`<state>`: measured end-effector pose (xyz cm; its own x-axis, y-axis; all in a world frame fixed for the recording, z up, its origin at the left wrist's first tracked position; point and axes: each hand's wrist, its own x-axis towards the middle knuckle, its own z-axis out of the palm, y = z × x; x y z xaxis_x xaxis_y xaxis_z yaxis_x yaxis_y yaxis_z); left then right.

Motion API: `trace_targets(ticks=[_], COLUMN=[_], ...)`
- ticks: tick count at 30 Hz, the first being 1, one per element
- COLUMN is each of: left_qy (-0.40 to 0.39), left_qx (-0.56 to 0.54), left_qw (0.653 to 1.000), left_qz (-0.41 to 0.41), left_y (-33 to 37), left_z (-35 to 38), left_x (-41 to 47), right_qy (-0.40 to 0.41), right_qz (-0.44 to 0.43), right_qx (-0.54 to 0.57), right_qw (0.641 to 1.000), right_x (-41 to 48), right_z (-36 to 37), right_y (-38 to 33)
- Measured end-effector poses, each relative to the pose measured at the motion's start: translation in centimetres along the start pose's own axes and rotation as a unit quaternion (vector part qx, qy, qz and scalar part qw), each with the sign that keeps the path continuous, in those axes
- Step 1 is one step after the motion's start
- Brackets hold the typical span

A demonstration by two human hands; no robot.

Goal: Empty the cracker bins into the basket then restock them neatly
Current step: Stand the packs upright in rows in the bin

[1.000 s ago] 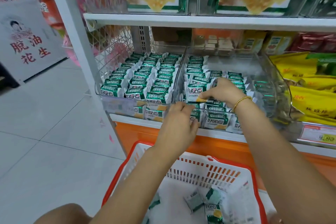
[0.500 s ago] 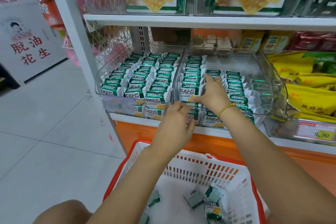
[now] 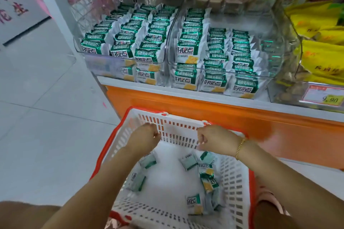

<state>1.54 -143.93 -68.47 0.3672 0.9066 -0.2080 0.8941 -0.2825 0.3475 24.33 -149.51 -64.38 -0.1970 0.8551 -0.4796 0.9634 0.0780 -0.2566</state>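
Curled into fists with no packet showing in either, the left hand (image 3: 147, 136) and right hand (image 3: 211, 139) hover just inside the far wall of the white, red-rimmed basket (image 3: 178, 132), as I watch through the head camera; a gold bracelet (image 3: 240, 148) circles the right wrist. Green-and-white cracker packets (image 3: 208, 182) lie scattered on the basket floor. On the shelf above, the left clear bin (image 3: 96, 63) stands packed in neat rows; in the right bin (image 3: 275, 57) two rows stop short of the back

Yellow snack bags (image 3: 316, 24) lie above a price tag (image 3: 326, 96); orange shelf base (image 3: 279, 132) below
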Motion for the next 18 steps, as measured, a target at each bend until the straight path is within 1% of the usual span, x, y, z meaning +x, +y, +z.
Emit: trace_targets(ticks=[3, 4, 6, 11, 14, 16, 18], left_qy=[-0.113, -0.145, -0.178, -0.191, -0.171, -0.184, -0.208], left_qx=[-0.021, -0.026, -0.029, -0.019, -0.041, -0.032, -0.027], left_qw=[0.986, 0.978, 0.965, 0.945, 0.934, 0.929, 0.928], left_qz=[-0.121, -0.149, -0.191, -0.263, -0.310, -0.319, -0.309], left_y=[-3.8, -4.9, -6.4, -8.6, -9.8, -10.0, -10.1], left_z=[4.9, 6.4, 9.0, 14.0, 15.8, 16.0, 16.3], left_x=[-0.7, -1.0, -1.6, -3.1, -3.0, -2.7, -2.2], right_qy=[-0.110, -0.133, -0.165, -0.189, -0.222, -0.229, -0.226], right_qz=[0.065, 0.077, 0.091, 0.118, 0.135, 0.134, 0.143], right_qx=[-0.017, -0.024, -0.029, -0.038, -0.015, -0.021, -0.023], right_qw=[0.992, 0.988, 0.982, 0.974, 0.965, 0.964, 0.963], right_x=[1.9, 2.3, 3.1, 5.9, 7.0, 7.6, 8.1], right_z=[5.8, 7.3, 9.7, 13.2, 14.4, 15.0, 15.4], right_y=[3.2, 3.9, 4.4, 5.1, 5.4, 5.3, 5.2])
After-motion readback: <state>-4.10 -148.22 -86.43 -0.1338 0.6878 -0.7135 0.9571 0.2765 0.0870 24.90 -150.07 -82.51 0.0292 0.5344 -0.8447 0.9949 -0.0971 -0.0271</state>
